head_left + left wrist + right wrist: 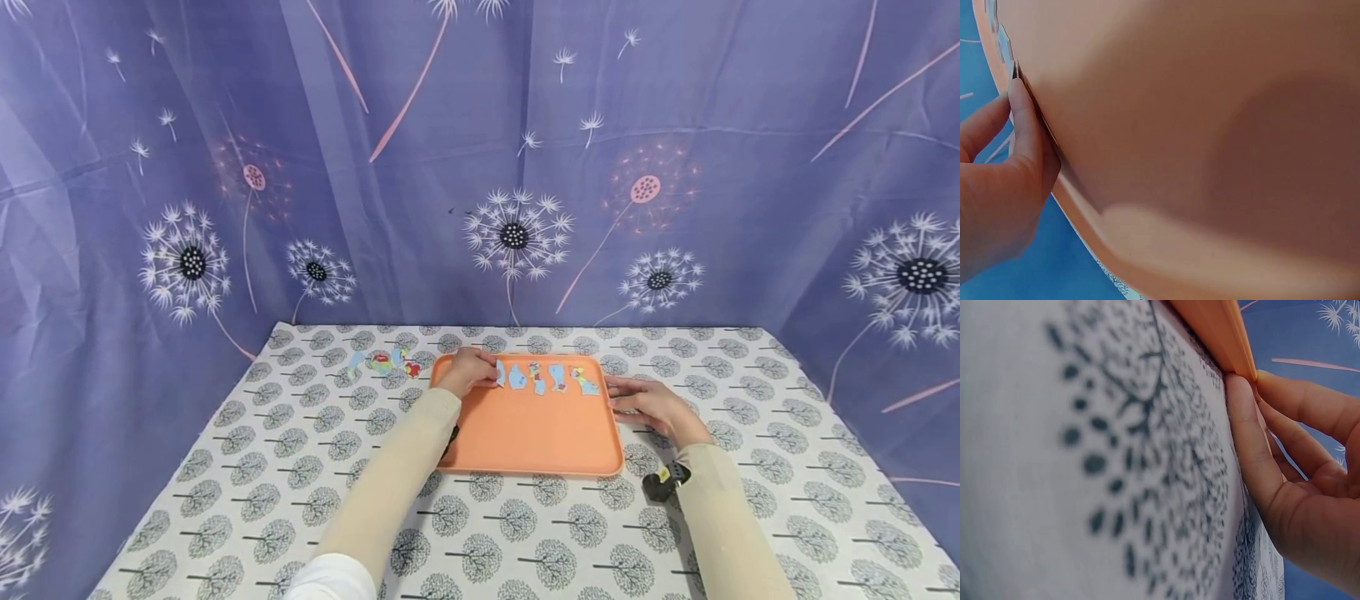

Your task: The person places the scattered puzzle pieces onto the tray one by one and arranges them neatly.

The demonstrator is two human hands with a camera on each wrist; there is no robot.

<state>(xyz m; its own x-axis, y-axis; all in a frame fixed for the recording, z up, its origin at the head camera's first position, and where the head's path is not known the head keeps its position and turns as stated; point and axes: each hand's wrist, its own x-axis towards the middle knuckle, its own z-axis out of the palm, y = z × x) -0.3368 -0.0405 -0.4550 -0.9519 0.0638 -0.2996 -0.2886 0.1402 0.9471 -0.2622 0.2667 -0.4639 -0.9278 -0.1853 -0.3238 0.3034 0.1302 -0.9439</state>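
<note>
Now the left grip (469, 370) pinches a blue piece (500, 374) between fingertips, the right grip (651, 403) the orange tray (536, 437)

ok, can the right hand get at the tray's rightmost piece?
Likely yes, if it lets go: the right hand holds the tray just beside the rightmost piece; only the low rim lies between.
</note>
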